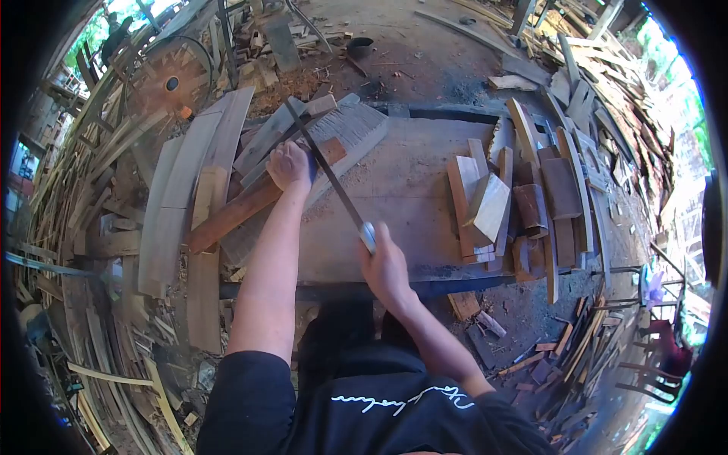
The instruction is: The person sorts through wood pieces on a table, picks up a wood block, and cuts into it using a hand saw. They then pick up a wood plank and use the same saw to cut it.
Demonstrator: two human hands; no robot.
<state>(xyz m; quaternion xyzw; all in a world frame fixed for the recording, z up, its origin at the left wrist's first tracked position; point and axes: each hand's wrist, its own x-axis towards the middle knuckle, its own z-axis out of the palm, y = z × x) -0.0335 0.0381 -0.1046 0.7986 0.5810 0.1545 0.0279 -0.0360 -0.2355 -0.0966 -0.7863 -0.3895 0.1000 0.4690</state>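
Note:
My right hand (385,265) is wrapped round the pale handle of a long, narrow, dark-bladed tool (331,174). Its blade slants up and left, passing just right of my left hand; whether it touches the wood cannot be made out. My left hand (290,167) is closed on a reddish-brown wooden piece (241,216), which lies diagonally with its far end on a thick grey wooden block (355,130). My fingertips there are partly hidden. Sawdust or small chips lie beside the block on the wooden bench (402,189).
Several cut wood pieces (485,208) are stacked at the bench's right side. Long boards (178,189) lean along the left. A large round blade or wheel (171,83) stands at the back left. Scrap wood (546,364) litters the ground, and a dark bowl (360,49) sits beyond the bench.

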